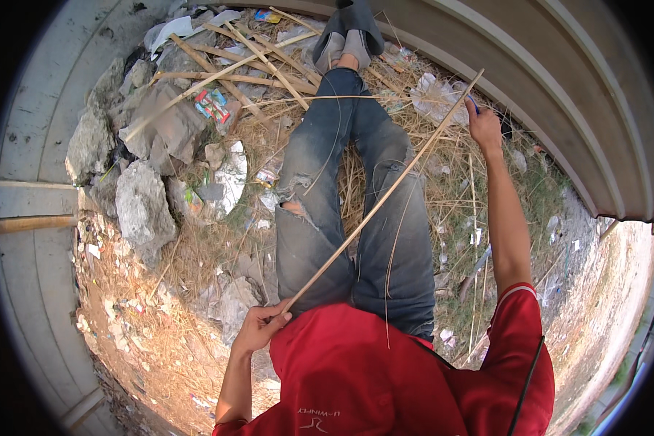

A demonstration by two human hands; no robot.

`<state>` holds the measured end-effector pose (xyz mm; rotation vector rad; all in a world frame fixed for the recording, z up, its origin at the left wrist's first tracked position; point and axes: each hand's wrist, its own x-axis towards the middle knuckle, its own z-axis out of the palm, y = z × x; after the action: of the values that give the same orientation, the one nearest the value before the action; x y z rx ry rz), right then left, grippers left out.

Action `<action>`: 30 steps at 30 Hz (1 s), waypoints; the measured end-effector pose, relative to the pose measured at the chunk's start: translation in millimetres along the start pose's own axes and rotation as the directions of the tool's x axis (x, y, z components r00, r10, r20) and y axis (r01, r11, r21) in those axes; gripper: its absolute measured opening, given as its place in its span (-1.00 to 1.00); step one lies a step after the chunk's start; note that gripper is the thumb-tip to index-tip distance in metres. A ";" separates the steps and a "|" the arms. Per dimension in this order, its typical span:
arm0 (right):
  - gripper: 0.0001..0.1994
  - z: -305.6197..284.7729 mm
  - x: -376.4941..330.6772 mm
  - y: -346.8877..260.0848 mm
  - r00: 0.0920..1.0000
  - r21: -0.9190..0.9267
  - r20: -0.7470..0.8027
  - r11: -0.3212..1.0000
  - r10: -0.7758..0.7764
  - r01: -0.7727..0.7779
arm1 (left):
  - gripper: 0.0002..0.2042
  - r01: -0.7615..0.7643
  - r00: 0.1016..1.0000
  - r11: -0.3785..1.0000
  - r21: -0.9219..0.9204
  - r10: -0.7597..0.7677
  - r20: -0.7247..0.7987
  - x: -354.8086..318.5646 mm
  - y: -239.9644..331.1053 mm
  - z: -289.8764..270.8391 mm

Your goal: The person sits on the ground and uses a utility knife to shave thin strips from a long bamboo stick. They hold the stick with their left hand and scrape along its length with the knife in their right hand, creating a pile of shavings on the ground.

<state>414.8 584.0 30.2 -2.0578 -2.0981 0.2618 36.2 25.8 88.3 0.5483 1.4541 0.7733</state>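
Note:
A long, thin bamboo strip [385, 196] slants across my legs, its near end low on the left and its far end up at the right. Near my waist, my left hand [260, 328] pinches the near end between thumb and fingers. My right arm reaches out, and my right hand [485, 129] is closed just beside the strip's far end. A small blue piece [473, 102] sticks out of that fist; the rest of it is hidden, so its kind cannot be told. Thin shaved fibres [392, 254] lie over my jeans [316, 247].
Several split bamboo pieces [269, 62] lie crossed beyond my knees. Grey rocks [145, 203] are heaped at the left. A ribbed metal sheet [559, 94] borders the right. Shavings [443, 131] and litter, including a colourful wrapper [212, 105], cover the ground.

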 end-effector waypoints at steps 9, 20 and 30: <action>-0.18 4.7 0.3 34.0 0.995 -0.179 -0.032 0.979 0.096 -0.100 | -0.63 0.118 0.992 0.988 0.100 -0.123 0.042 6.3 1.5 -35.1; -0.24 -62.7 48.6 260.2 0.956 -0.131 -0.245 0.971 0.163 -0.199 | -0.63 0.130 0.991 0.989 -0.076 -0.126 0.050 -21.4 -51.6 -117.6; -0.35 -43.5 -109.8 -23.2 0.973 0.477 0.102 0.869 -0.206 0.134 | -0.62 -0.149 0.984 0.977 -0.151 0.131 -0.122 56.2 21.5 22.2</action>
<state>405.5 473.4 76.8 -1.6015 -2.0238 0.8293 52.6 84.6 68.6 0.4952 1.4512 1.0366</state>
